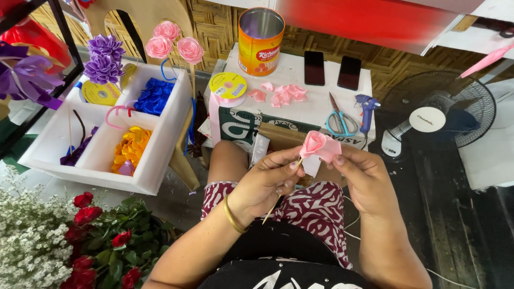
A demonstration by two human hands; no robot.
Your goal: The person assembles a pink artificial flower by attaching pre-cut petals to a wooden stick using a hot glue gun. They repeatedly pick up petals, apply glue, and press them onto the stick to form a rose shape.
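My two hands hold a pink ribbon rose on a stick over my lap.

There is open room above my knees, up to the edge of the white desk [300,115]. Scissors [340,122], a blue glue gun [366,109] and a big tin can [261,41] sit there, well apart. My left hand [265,184] pinches the thin stick [278,199]. My right hand [360,179] pinches the pink ribbon rose [319,145], just between both grips.

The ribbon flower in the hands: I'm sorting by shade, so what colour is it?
Pale pink, seen in the head view: the ribbon flower sits on a thin wooden stick.
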